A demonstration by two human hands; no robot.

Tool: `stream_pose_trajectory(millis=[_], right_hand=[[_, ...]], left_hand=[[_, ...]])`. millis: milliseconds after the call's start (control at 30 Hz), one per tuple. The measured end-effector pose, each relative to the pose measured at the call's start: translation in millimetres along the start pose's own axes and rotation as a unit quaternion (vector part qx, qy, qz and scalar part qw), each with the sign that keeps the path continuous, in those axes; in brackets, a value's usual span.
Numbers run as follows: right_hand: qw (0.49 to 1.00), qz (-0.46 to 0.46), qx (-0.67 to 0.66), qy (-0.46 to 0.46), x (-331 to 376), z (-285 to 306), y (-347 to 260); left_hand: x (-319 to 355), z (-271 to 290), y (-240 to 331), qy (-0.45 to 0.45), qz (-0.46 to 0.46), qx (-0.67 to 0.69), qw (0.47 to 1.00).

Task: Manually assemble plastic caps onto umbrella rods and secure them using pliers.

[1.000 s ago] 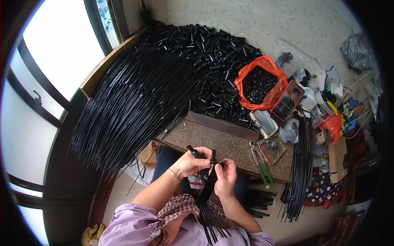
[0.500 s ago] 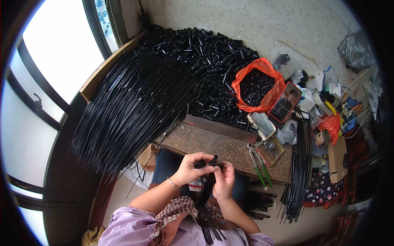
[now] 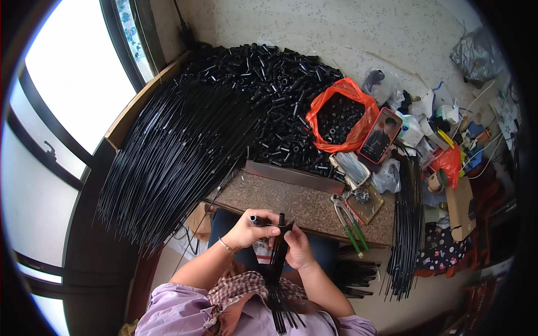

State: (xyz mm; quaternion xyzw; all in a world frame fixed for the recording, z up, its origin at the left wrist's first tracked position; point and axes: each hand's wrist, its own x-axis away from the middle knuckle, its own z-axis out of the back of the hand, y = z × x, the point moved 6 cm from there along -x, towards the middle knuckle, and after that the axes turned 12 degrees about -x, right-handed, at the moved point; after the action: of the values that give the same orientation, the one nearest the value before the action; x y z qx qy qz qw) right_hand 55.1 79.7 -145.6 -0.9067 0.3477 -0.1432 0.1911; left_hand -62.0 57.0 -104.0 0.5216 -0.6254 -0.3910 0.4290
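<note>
My left hand [image 3: 251, 231] is closed around a short black tube [image 3: 255, 220], whose open end points left. Fingers bent, my right hand [image 3: 298, 250] grips the upper part of a bundle of thin black rods [image 3: 274, 271] beside it. One dark piece [image 3: 282, 219] sticks up between the two hands, and their fingertips nearly meet there. The bundle runs down from my hands over my lap and fans out at its lower end. Where the fingers press, the detail is too dark to make out.
Beyond the speckled tabletop [image 3: 269, 197] lie heaps of black tubes [image 3: 291, 120] and long black rods [image 3: 174, 151]. An orange bag [image 3: 316, 106] holds small black parts. Green-handled pliers [image 3: 352, 227], a phone [image 3: 381, 135] and more rods [image 3: 404, 241] lie to the right.
The tube in my left hand has turned, so its open end now faces left. My right hand has shifted slightly down and left. The view has also shifted a little.
</note>
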Motion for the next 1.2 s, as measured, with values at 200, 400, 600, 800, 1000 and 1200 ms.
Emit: stream_pose_trajectory(millis=[200,400,600,800,1000,1200], right_hand=[[0.999,-0.027,0.034,-0.021,1,-10,6],[0.975,-0.173,-0.086,-0.110,-2,-5,18],[0.987,-0.128,-0.072,-0.058,2,-18,10],[0.998,0.049,0.033,0.033,12,-15,2],[0.996,0.076,0.041,0.039,18,-14,-3],[0.997,0.058,0.047,0.029,18,-15,-4]], left_hand=[[-5,9,25,0.012,-0.114,-0.246,0.963],[-16,12,19,-0.113,-0.156,-0.191,0.962],[-16,9,43,-0.110,-0.140,-0.328,0.928],[-34,-27,52,-0.115,-0.062,-0.243,0.961],[-31,-32,50,-0.154,-0.023,-0.072,0.985],[-26,-25,81,-0.089,-0.081,-0.164,0.979]])
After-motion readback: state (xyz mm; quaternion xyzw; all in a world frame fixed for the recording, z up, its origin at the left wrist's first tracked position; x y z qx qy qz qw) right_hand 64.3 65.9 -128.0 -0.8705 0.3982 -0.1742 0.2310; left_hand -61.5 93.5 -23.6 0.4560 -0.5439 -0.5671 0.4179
